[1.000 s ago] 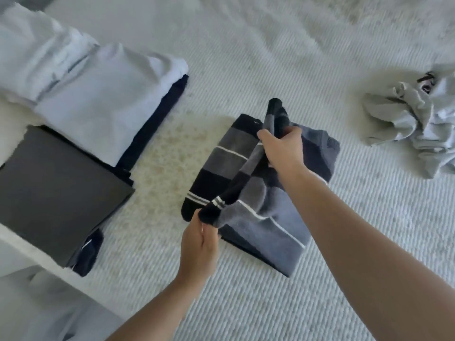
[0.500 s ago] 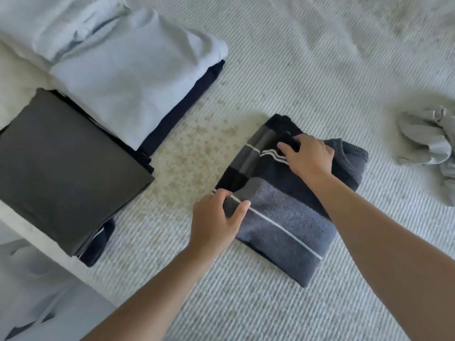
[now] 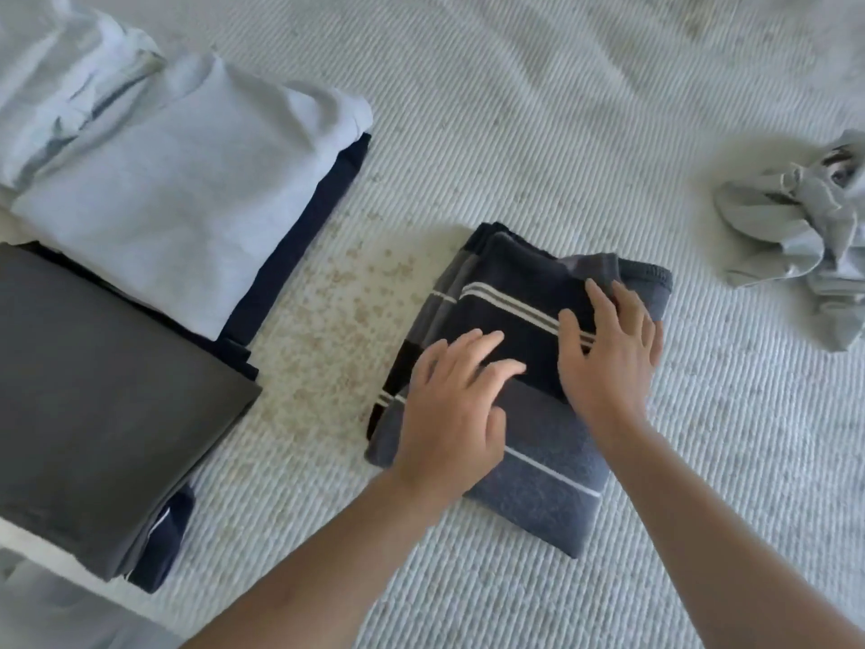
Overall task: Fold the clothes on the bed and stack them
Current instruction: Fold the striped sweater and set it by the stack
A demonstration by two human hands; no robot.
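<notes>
A folded striped garment (image 3: 529, 489) in dark blue, grey and white lies flat in the middle of the bed. My left hand (image 3: 456, 416) rests palm down on its near left part, fingers spread. My right hand (image 3: 606, 356) presses flat on its far right part, fingers apart. Neither hand grips the cloth. At the left stands a stack of folded clothes: a dark grey piece (image 3: 93, 400) in front, a pale blue piece (image 3: 182, 194) behind it, and navy layers (image 3: 299, 255) beneath.
A crumpled grey garment (image 3: 795, 241) lies unfolded at the right edge. The white ribbed bedcover (image 3: 538, 124) has a patch of tan speckles (image 3: 341, 330) between stack and striped garment. The bed's edge shows at bottom left.
One second ago both hands held up a flap of the striped garment. They folded it over and laid it down, and now rest flat on top of it.
</notes>
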